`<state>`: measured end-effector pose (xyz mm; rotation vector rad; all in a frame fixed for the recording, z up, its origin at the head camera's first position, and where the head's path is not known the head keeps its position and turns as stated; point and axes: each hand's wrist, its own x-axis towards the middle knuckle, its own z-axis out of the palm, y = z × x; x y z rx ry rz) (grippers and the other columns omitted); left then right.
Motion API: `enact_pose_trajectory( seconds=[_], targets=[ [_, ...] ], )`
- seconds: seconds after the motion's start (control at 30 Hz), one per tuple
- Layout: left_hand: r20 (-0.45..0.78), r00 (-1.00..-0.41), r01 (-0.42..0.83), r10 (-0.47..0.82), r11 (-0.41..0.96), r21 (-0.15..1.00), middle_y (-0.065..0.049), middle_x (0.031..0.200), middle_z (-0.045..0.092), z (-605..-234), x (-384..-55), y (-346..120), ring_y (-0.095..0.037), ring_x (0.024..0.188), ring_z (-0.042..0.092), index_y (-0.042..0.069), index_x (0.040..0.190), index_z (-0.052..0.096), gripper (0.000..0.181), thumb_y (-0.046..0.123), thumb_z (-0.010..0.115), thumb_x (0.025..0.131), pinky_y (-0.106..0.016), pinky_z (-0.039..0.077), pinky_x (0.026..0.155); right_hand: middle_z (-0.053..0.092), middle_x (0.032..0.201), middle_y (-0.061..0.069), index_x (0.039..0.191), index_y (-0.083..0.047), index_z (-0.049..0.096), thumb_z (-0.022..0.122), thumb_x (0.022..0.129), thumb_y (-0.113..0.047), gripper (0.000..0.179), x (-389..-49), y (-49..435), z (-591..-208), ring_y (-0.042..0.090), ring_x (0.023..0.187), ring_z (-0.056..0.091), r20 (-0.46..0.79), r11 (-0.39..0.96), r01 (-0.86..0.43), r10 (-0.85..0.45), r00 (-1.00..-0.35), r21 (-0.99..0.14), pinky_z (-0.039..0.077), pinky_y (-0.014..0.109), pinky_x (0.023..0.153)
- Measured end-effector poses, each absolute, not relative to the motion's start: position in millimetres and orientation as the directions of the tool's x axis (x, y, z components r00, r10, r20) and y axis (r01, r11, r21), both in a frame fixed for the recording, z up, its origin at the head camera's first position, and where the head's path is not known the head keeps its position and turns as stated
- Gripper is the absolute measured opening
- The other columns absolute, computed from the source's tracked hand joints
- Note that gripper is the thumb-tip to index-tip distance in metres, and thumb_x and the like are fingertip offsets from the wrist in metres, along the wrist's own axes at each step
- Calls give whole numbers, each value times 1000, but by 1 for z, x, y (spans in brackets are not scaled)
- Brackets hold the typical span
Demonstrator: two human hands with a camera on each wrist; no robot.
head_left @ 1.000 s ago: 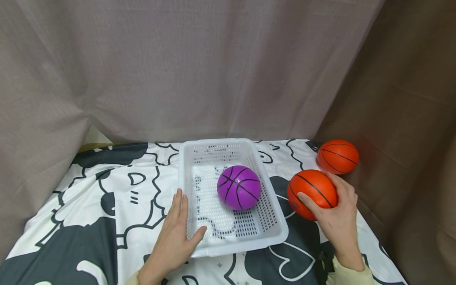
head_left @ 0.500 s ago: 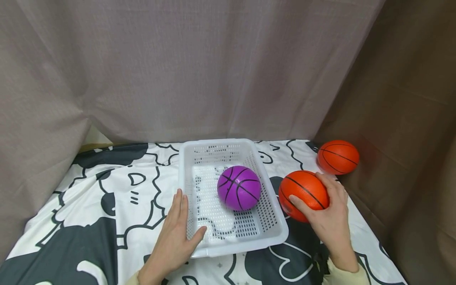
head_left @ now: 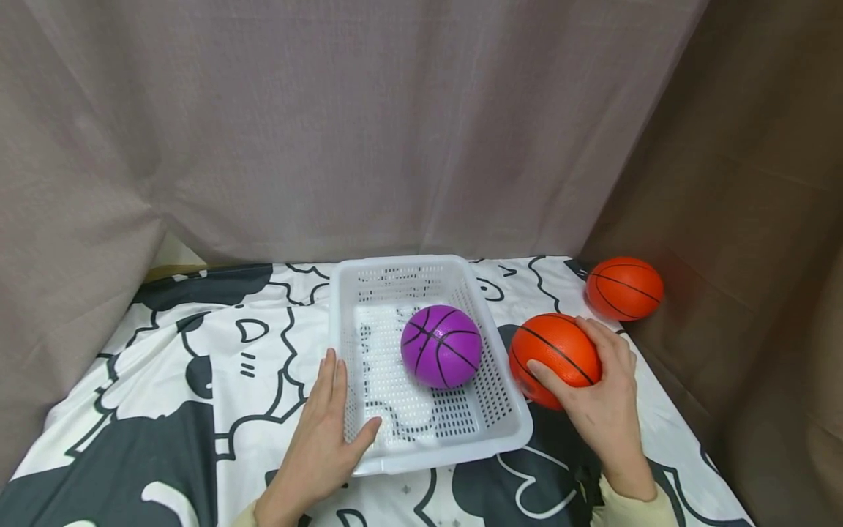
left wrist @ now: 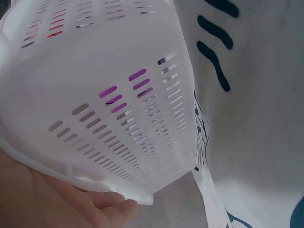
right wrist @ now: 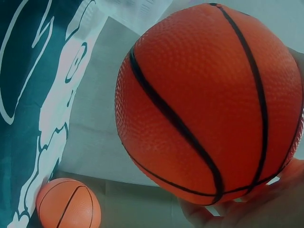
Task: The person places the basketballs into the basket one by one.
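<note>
My right hand (head_left: 604, 399) grips an orange toy basketball (head_left: 549, 351), thumb on its near side and fingers round its far right side. The ball is just right of the white plastic basket (head_left: 435, 462); whether they touch I cannot tell. In the right wrist view, the held basketball (right wrist: 199, 104) fills much of the picture. My left hand (head_left: 320, 432) rests at the basket's near left corner with straight fingers along the rim and the thumb spread. A purple toy basketball (head_left: 441, 347) sits inside the basket, towards its right wall. Slots in the basket wall (left wrist: 95, 61) show purple.
A second orange basketball (head_left: 624, 288) lies at the back right, beside the brown curtain (head_left: 737, 241). Patterned black-and-white cloth (head_left: 250, 366) covers the surface. A grey-brown curtain (head_left: 369, 132) hangs behind the basket.
The right hand has moved left with the orange basketball, bringing it closer to the basket. The left hand, basket and purple ball look unmoved.
</note>
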<state>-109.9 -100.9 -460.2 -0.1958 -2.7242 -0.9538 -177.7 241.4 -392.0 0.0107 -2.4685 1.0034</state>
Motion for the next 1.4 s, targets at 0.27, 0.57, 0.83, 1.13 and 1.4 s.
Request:
enact_pose_trajectory(
  seconds=[0.27,0.57,0.83,1.13,1.4],
  targets=[
    [301,-952,227,51,777,587,-19,161,4,-462,-111,-101,-38,146,13,-8,150,20,92,41,67,89,-58,23,111,43,142,7,144,-23,48,89,69,-30,86,-179,239,-390,28,123,38,443,739,-192,158,-882,-646,45,63,84],
    [275,-960,214,53,774,596,-16,162,0,-460,-110,-102,-34,147,9,-7,151,19,92,43,65,90,-55,20,113,45,141,7,141,-21,51,89,68,-27,83,-181,237,-392,27,124,38,476,738,-225,145,-867,-636,44,61,84],
    [272,-961,212,53,772,599,-16,162,0,-460,-111,-101,-33,147,8,-7,151,18,92,43,65,89,-55,20,113,46,141,6,140,-21,53,90,67,-25,82,-180,235,-388,25,123,39,493,725,-252,138,-859,-641,44,57,84],
    [295,-954,224,51,776,590,-18,161,3,-461,-110,-101,-35,147,11,-8,150,20,92,43,66,89,-56,22,112,46,141,3,140,-25,53,90,67,-23,82,-176,231,-384,22,123,39,492,704,-265,136,-860,-659,44,56,85],
    [292,-955,223,51,774,593,-18,162,3,-460,-110,-101,-34,147,10,-8,151,19,91,43,65,90,-57,22,112,46,141,-1,139,-28,53,90,67,-21,81,-173,225,-382,17,122,39,495,680,-302,103,-863,-668,45,53,84]
  ],
)
